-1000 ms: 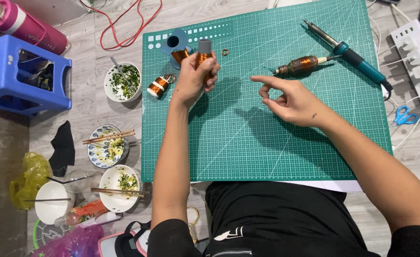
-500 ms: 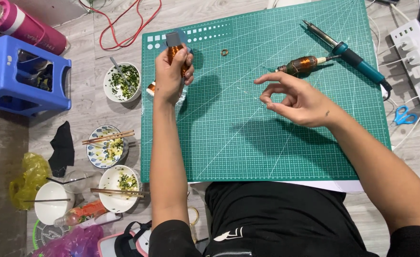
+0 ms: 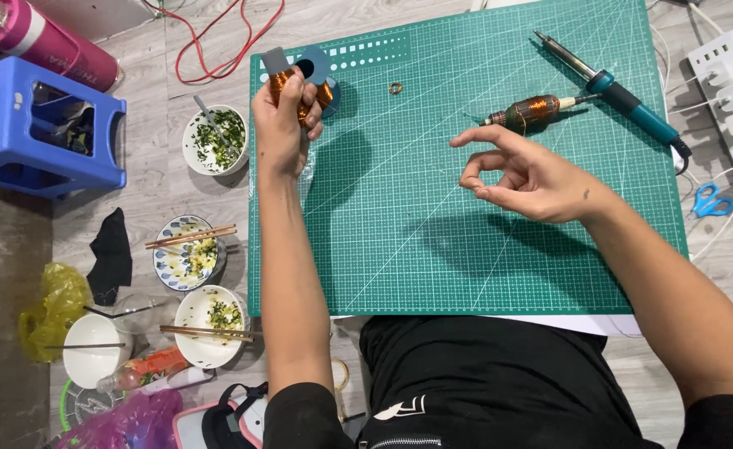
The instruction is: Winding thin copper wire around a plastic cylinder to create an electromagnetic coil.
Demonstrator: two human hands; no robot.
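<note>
Head view: left hand point(image 3: 281, 125) closed around a copper wire spool point(image 3: 300, 79) with grey-blue flanges, held over the top-left corner of the green cutting mat point(image 3: 433, 249). Right hand point(image 3: 520, 175) above mat centre, thumb and forefinger pinched in a ring; can't tell if it holds fine wire. Copper-wound armature point(image 3: 533, 111) lies just beside the soldering iron point(image 3: 624, 96). Bowl point(image 3: 215, 140) left of mat: chopped greens, spoon.

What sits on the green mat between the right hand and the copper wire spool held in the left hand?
Nothing visible. Bare cutting mat lies between the right hand and the copper wire spool in the left hand; the small brass ring lies farther up the mat.
</note>
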